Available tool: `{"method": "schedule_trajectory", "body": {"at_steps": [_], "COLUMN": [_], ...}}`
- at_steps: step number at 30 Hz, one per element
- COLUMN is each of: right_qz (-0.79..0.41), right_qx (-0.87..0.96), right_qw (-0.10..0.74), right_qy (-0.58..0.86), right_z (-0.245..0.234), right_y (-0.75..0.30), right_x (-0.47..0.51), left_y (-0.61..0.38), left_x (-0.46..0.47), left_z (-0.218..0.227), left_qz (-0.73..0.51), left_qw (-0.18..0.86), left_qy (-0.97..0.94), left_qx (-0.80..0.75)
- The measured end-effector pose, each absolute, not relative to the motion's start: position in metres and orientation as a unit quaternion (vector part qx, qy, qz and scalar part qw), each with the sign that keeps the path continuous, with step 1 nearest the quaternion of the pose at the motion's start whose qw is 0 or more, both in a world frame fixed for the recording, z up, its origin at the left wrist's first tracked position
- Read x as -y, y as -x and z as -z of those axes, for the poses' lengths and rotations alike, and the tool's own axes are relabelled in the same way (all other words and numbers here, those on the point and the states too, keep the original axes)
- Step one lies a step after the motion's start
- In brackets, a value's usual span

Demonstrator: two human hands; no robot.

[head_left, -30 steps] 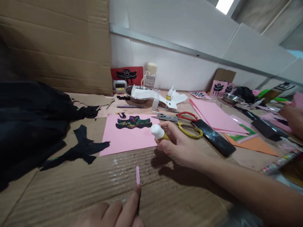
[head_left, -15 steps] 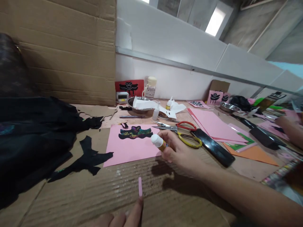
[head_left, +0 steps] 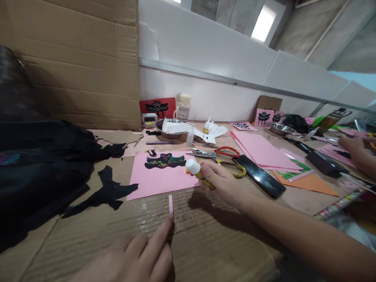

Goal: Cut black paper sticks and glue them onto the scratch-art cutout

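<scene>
Right hand (head_left: 221, 180): grip clamped around the glue stick (head_left: 196, 170), white end pointing left over the near right corner of the pink sheet (head_left: 158, 182). Left hand (head_left: 132, 260): grip apart, holding nothing. Only its index fingertip (head_left: 169, 220) touches the near end of the pink strip (head_left: 170, 204), which lies on the cardboard bench (head_left: 211, 235) just near of the sheet.

Risks, my read: the strip is light and pinned at one end only, so it may swivel or cling to the finger. The glue end could smear the sheet or the glitter cutout (head_left: 165, 160) beside it. Scissors (head_left: 219, 153) and black phone (head_left: 260, 176) lie just right of the right hand, easy to knock.

Room: I see open cardboard near me and between the hands. Black fabric scraps (head_left: 105, 192) crowd the left. A co-worker's hand (head_left: 355, 150) is far right, well apart.
</scene>
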State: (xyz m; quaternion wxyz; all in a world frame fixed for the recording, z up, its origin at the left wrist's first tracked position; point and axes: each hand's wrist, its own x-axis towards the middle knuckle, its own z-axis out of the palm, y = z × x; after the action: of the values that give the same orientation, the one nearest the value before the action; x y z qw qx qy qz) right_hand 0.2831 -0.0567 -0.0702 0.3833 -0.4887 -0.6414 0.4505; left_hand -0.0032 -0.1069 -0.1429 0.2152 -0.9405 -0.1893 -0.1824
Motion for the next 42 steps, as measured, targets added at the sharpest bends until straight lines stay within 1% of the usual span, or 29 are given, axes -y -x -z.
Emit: {"method": "schedule_trajectory", "body": {"at_steps": [1,4,7,12,17,20,24,27,29,32,36,42], "right_qz": [-0.457,-0.474,-0.461,-0.467,-0.467,-0.471,-0.448,-0.407,-0.391,-0.413,-0.445,-0.395], "right_qx": [0.636,0.626,0.632,0.652,0.654,0.648,0.661,0.674,0.664,0.649,0.640,0.661], "right_qw": [0.382,0.366,0.361,0.369,0.356,0.340,0.322,0.340,0.377,0.420,0.421,0.424], "right_qy": [0.491,0.500,0.508,0.470,0.477,0.493,0.509,0.515,0.513,0.482,0.465,0.477], "right_z": [0.071,0.073,0.074,0.079,0.077,0.072,0.067,0.067,0.070,0.078,0.084,0.080], "right_y": [-0.282,-0.281,-0.281,-0.283,-0.282,-0.279,-0.277,-0.282,-0.287,-0.295,-0.295,-0.292], "right_x": [0.056,0.055,0.055,0.052,0.055,0.059,0.060,0.056,0.052,0.045,0.039,0.043], "left_y": [0.002,-0.002,-0.006,-0.005,-0.004,-0.003,-0.002,-0.004,-0.011,-0.034,-0.072,-0.095], "left_x": [0.103,0.089,0.074,0.061,0.061,0.060,0.048,0.029,0.014,-0.008,-0.025,-0.038], "left_z": [0.131,0.099,0.083,0.088,0.088,0.090,0.102,0.103,0.096,0.082,0.079,0.094], "left_qz": [0.157,0.162,0.147,0.166,0.173,0.176,0.225,0.260,0.264,0.253,0.227,0.224], "left_qw": [0.216,0.236,0.238,0.166,0.122,0.113,0.126,0.147,0.155,0.124,0.101,0.093], "left_qy": [0.946,0.942,0.945,0.951,0.954,0.954,0.941,0.927,0.916,0.912,0.922,0.926], "left_qx": [0.182,0.177,0.170,0.201,0.213,0.214,0.217,0.228,0.258,0.299,0.297,0.291]}}
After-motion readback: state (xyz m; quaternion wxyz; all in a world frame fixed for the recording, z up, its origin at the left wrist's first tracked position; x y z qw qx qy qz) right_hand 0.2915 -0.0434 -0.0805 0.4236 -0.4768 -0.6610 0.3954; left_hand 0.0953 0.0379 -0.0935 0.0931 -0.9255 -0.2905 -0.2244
